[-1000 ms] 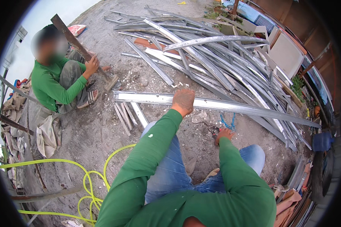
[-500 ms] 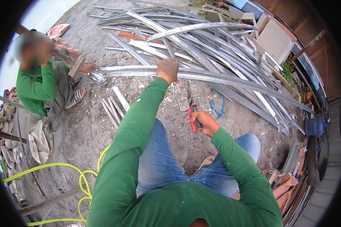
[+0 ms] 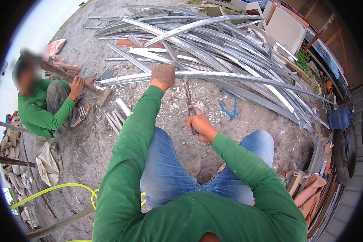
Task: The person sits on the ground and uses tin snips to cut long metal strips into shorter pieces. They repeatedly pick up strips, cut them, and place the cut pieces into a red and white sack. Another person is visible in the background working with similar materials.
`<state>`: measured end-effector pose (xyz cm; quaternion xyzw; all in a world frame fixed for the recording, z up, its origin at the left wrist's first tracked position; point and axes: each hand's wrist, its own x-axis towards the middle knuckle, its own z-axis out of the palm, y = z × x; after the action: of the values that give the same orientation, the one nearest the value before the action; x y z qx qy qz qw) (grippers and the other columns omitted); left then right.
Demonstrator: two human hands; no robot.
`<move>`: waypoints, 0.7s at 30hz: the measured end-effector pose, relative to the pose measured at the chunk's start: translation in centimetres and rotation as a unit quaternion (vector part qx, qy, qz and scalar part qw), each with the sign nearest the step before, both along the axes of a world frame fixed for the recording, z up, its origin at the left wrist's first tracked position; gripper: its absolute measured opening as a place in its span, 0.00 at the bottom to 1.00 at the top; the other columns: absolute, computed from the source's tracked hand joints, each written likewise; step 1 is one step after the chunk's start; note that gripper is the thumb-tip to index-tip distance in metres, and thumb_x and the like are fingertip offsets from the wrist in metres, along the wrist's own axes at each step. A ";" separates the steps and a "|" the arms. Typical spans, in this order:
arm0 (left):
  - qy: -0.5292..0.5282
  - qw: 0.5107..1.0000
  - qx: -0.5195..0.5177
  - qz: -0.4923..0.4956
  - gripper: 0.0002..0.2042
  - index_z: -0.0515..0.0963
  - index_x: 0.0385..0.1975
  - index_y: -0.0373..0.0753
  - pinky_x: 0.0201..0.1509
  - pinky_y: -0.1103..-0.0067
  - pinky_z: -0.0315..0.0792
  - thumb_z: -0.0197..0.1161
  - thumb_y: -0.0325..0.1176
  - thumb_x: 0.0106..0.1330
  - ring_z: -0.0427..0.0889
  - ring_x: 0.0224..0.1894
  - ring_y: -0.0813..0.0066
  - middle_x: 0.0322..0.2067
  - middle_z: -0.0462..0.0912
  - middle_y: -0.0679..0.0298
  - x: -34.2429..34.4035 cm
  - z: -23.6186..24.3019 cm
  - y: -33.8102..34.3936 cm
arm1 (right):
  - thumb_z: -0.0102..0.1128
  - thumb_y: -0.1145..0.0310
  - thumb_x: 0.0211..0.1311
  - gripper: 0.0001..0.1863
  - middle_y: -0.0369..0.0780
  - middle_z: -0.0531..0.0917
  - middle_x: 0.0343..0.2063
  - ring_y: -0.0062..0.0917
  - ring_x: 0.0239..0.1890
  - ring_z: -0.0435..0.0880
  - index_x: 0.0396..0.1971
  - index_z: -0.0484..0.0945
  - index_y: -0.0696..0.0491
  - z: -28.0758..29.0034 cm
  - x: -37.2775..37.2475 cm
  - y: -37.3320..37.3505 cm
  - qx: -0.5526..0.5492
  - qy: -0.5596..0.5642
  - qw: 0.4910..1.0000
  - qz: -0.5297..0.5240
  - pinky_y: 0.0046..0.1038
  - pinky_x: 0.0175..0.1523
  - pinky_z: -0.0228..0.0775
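Note:
My left hand (image 3: 163,76) is closed in a fist around a long, bowed silvery metal channel (image 3: 213,76), which runs across in front of me from left to right. Below it, my right hand (image 3: 201,126) grips the red-and-black handles of tin snips (image 3: 190,109). Their long metal jaws point up toward the channel, close under it; whether they touch it I cannot tell. At the channel's left end, a co-worker in a green shirt (image 3: 40,105) crouches with one hand near the metal and the other by a length of wood (image 3: 64,75).
Beyond the channel lies a tangled heap of metal channels (image 3: 205,40). Blue cord (image 3: 230,105) rests on the gritty ground, right of the snips. Short metal strips (image 3: 116,120) lie left of my arm. A yellow-green hose (image 3: 52,192) loops at lower left; a blue water jug (image 3: 339,118) stands at right.
The snips' handles have come together, and the tool has shifted left and up. My left hand has moved slightly left. The co-worker's raised hand has lowered to the wood.

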<state>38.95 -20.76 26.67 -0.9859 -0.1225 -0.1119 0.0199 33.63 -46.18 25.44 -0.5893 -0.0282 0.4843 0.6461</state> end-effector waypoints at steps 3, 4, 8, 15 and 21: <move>0.007 1.000 0.006 0.014 0.06 0.87 0.29 0.41 0.43 0.58 0.81 0.70 0.33 0.52 0.89 0.39 0.48 0.34 0.89 0.53 0.0 0.3 -0.4 | 0.60 0.80 0.48 0.41 0.36 0.75 0.30 0.20 0.30 0.75 0.68 0.61 0.60 -0.5 -0.7 0.4 0.017 -0.003 1.000 -0.010 0.26 0.35 0.67; 0.010 1.000 0.008 0.021 0.06 0.87 0.29 0.41 0.42 0.57 0.81 0.70 0.34 0.53 0.89 0.39 0.48 0.34 0.89 0.53 0.0 0.4 -0.6 | 0.60 0.80 0.48 0.41 0.36 0.75 0.30 0.21 0.30 0.75 0.68 0.61 0.60 -0.7 -0.8 0.5 0.024 -0.006 1.000 -0.014 0.26 0.36 0.67; 0.014 0.999 -0.001 0.050 0.06 0.88 0.33 0.43 0.51 0.56 0.76 0.66 0.34 0.60 0.88 0.45 0.53 0.38 0.89 0.55 -0.3 0.6 -1.8 | 0.60 0.80 0.48 0.37 0.36 0.75 0.30 0.20 0.29 0.74 0.64 0.63 0.58 -0.8 -0.9 0.9 0.041 0.001 0.998 -0.041 0.26 0.34 0.67; -0.005 0.996 0.039 0.074 0.08 0.89 0.35 0.45 0.59 0.56 0.68 0.62 0.34 0.66 0.87 0.49 0.60 0.40 0.90 0.58 -0.7 0.9 -4.2 | 0.60 0.81 0.48 0.28 0.35 0.73 0.26 0.22 0.25 0.73 0.54 0.68 0.56 -1.6 0.6 0.6 0.012 -0.043 0.998 -0.039 0.28 0.30 0.67; 0.013 0.998 0.009 0.064 0.07 0.89 0.35 0.46 0.58 0.58 0.69 0.63 0.32 0.63 0.88 0.47 0.59 0.39 0.90 0.60 -1.3 1.5 -4.3 | 0.62 0.76 0.52 0.24 0.35 0.73 0.26 0.22 0.25 0.74 0.50 0.69 0.60 -1.6 1.8 1.4 0.029 -0.008 1.000 0.000 0.30 0.27 0.68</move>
<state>37.70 -25.10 28.19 -0.9772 -0.1842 -0.0984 0.0378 35.44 -44.75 23.87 -0.5741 -0.0473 0.4790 0.6624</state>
